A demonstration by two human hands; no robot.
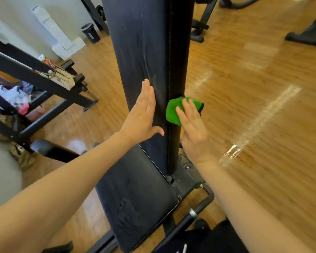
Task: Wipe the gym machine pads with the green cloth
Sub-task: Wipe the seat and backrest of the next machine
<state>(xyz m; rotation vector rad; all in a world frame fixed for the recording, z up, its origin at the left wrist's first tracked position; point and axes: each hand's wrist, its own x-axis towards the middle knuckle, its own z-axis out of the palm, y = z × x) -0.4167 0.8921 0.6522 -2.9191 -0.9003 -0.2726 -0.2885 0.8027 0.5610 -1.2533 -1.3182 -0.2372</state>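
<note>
Nearest, seat pad [135,194], not under either hand. Beyond, left hand [141,114] flat, fingers straight, bracing back pad [144,52]; right hand [192,125] pressing green cloth [172,114] against its stitched side edge. Likely risk: cloth slipping off that narrow edge, leaving streaks higher up.

Long black padded backrest [144,52] rises behind the black padded seat [135,194]. Left hand [142,114] flat on backrest front; right hand [193,125] presses the green microfibre cloth [172,112] against its right edge. Black waste bin [90,32] far left behind.
</note>
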